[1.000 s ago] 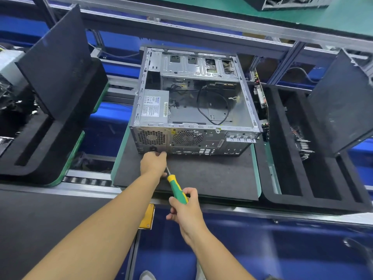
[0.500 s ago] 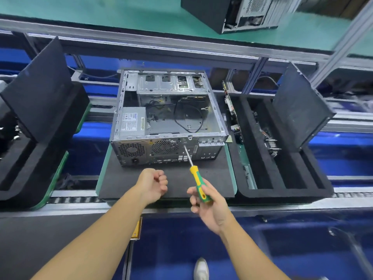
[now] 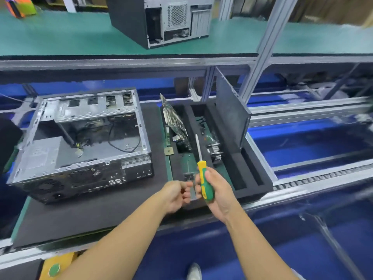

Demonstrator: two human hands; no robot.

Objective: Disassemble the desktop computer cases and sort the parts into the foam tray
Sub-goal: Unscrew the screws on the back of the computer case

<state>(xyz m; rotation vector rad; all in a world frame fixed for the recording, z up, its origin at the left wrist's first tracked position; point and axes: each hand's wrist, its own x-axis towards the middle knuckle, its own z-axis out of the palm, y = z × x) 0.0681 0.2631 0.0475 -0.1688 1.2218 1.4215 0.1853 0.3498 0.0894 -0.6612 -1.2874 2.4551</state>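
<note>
The opened metal computer case (image 3: 86,146) lies on a black mat (image 3: 90,215), its rear panel toward me. To its right is the black foam tray (image 3: 252,190); it holds a green circuit board (image 3: 175,122), a metal cooler (image 3: 215,152) and an upright dark side panel (image 3: 230,114). My right hand (image 3: 218,195) grips a green-and-yellow screwdriver (image 3: 203,178), shaft pointing up, over the tray's near end. My left hand (image 3: 173,197) is just left of it, with its fingertips pinched on something too small to make out.
A second computer case (image 3: 159,19) stands on the green upper shelf. An aluminium frame post (image 3: 260,47) rises behind the tray. Blue conveyor rails run to the right and below. A yellow tag (image 3: 56,267) sits at the bench's near edge.
Both hands have left the case's rear panel and moved right to the foam tray. The left hand closed after touching the rear panel. My view has swung right.
</note>
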